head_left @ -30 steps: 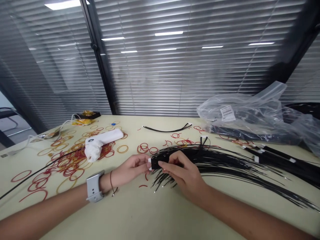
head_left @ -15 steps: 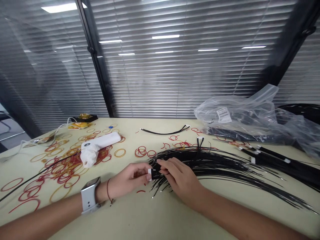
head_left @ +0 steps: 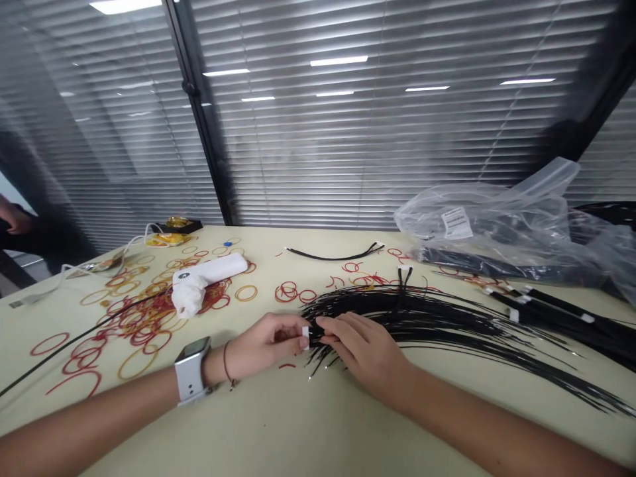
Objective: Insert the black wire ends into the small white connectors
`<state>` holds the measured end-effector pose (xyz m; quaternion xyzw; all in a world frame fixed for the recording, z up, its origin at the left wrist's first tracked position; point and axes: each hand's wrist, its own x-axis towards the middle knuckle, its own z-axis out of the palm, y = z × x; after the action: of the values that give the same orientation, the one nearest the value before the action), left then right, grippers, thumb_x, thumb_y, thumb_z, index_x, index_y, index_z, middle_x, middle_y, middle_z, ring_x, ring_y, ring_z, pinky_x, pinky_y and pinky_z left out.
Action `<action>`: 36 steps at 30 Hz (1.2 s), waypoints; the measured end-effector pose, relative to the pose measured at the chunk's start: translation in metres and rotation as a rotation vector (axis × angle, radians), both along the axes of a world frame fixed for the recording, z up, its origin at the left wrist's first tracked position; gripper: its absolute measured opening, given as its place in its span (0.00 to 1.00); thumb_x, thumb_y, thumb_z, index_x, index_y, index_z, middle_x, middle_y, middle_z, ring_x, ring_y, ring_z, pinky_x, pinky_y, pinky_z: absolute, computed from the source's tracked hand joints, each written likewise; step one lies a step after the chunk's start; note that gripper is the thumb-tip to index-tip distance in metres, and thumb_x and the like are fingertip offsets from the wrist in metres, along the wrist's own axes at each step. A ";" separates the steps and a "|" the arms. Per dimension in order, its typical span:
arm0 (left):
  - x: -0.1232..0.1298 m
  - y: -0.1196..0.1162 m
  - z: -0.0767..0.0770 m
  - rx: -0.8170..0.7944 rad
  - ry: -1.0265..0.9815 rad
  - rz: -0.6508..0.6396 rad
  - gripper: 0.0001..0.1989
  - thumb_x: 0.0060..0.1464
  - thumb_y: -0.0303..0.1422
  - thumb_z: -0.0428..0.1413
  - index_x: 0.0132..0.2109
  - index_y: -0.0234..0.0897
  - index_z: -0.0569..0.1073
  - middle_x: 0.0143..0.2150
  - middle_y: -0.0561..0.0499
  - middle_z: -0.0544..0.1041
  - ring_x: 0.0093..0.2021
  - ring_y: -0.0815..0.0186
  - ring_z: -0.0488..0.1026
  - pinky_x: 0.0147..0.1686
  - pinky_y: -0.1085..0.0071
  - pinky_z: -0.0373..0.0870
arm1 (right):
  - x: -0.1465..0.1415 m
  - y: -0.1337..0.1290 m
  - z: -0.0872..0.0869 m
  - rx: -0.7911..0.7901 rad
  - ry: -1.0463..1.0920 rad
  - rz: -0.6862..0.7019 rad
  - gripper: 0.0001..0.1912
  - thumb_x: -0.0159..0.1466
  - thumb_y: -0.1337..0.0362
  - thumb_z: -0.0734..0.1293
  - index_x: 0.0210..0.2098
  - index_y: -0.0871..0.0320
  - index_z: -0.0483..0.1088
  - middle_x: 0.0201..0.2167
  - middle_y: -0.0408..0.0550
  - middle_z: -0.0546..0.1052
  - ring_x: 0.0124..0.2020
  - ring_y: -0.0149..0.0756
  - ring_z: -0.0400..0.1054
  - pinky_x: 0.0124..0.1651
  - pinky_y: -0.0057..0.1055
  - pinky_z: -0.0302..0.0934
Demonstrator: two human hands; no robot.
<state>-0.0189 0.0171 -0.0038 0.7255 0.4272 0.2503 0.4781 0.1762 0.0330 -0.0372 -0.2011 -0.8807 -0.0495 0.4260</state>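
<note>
Between the thumb and finger of my left hand (head_left: 263, 346) is a small white connector (head_left: 305, 338) with black wires coming out of its right side. Just right of it, the bent fingers of my right hand (head_left: 365, 354) close on those black wires, hiding part of them. Both hands are over the left end of a large spread of loose black wires (head_left: 447, 324), whose thin ends fan out to the right. A looped black cable with a white connector (head_left: 405, 268) lies across the top of this spread.
Red and yellow rubber bands (head_left: 144, 311) are scattered at left around a white handheld device (head_left: 213, 275) with a black cord. A single black cable (head_left: 332, 257) lies behind. Clear plastic bags (head_left: 477, 218) and bundled cables (head_left: 556, 311) are at right. A person's hand (head_left: 14, 218) shows far left.
The view has shifted slightly, so the table things appear a little further right and higher. Both hands keep their hold. A person has come into view at the far left.
</note>
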 end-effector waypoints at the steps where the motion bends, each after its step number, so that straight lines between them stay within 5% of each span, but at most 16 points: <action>1: 0.000 0.000 0.001 0.000 0.000 0.003 0.10 0.51 0.35 0.51 0.33 0.31 0.68 0.22 0.56 0.61 0.22 0.75 0.54 0.21 0.79 0.52 | 0.000 0.000 0.001 0.007 -0.001 0.002 0.14 0.60 0.72 0.57 0.46 0.62 0.60 0.28 0.46 0.69 0.29 0.29 0.60 0.32 0.28 0.59; 13: 0.001 -0.001 0.000 -0.020 0.001 -0.039 0.11 0.50 0.36 0.52 0.33 0.30 0.69 0.22 0.55 0.62 0.22 0.76 0.57 0.20 0.80 0.55 | 0.000 0.001 0.000 -0.024 -0.014 0.165 0.08 0.59 0.76 0.56 0.34 0.63 0.64 0.30 0.48 0.70 0.32 0.29 0.61 0.34 0.28 0.59; 22: -0.004 0.011 -0.003 -0.077 -0.179 0.035 0.12 0.50 0.37 0.52 0.34 0.30 0.67 0.25 0.54 0.65 0.25 0.73 0.64 0.27 0.76 0.66 | 0.002 0.002 0.012 -0.123 0.322 -0.048 0.09 0.59 0.68 0.60 0.38 0.59 0.69 0.32 0.49 0.64 0.31 0.29 0.59 0.30 0.28 0.58; 27: -0.006 0.013 -0.005 -0.075 -0.182 0.032 0.13 0.50 0.39 0.53 0.32 0.30 0.67 0.25 0.53 0.66 0.25 0.74 0.64 0.27 0.76 0.65 | 0.002 -0.005 0.011 -0.072 0.100 0.129 0.10 0.61 0.64 0.59 0.37 0.61 0.68 0.21 0.42 0.67 0.22 0.25 0.59 0.25 0.25 0.53; 30: -0.006 0.013 -0.005 -0.070 -0.180 0.036 0.14 0.49 0.40 0.53 0.31 0.30 0.67 0.26 0.53 0.67 0.25 0.74 0.64 0.26 0.77 0.63 | -0.002 -0.010 0.012 -0.044 -0.068 0.219 0.15 0.57 0.53 0.62 0.32 0.60 0.68 0.18 0.39 0.65 0.19 0.25 0.57 0.21 0.25 0.48; 33: -0.006 0.014 -0.005 -0.081 -0.179 0.044 0.14 0.48 0.40 0.54 0.31 0.31 0.67 0.27 0.53 0.67 0.26 0.74 0.64 0.27 0.77 0.63 | -0.004 -0.011 0.021 -0.220 -0.133 0.247 0.22 0.55 0.48 0.61 0.37 0.60 0.68 0.25 0.43 0.68 0.26 0.27 0.60 0.27 0.25 0.53; 36: -0.008 0.015 -0.006 -0.106 -0.178 0.075 0.15 0.47 0.41 0.55 0.33 0.31 0.68 0.26 0.54 0.67 0.26 0.74 0.64 0.28 0.77 0.63 | -0.002 -0.007 0.033 -0.507 -0.082 0.225 0.13 0.64 0.62 0.53 0.41 0.58 0.65 0.32 0.45 0.68 0.34 0.26 0.61 0.37 0.25 0.56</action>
<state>-0.0267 0.0320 -0.0099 0.6575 0.4227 0.3086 0.5420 0.1745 0.0264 -0.0040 -0.1999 -0.8984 0.2118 0.3288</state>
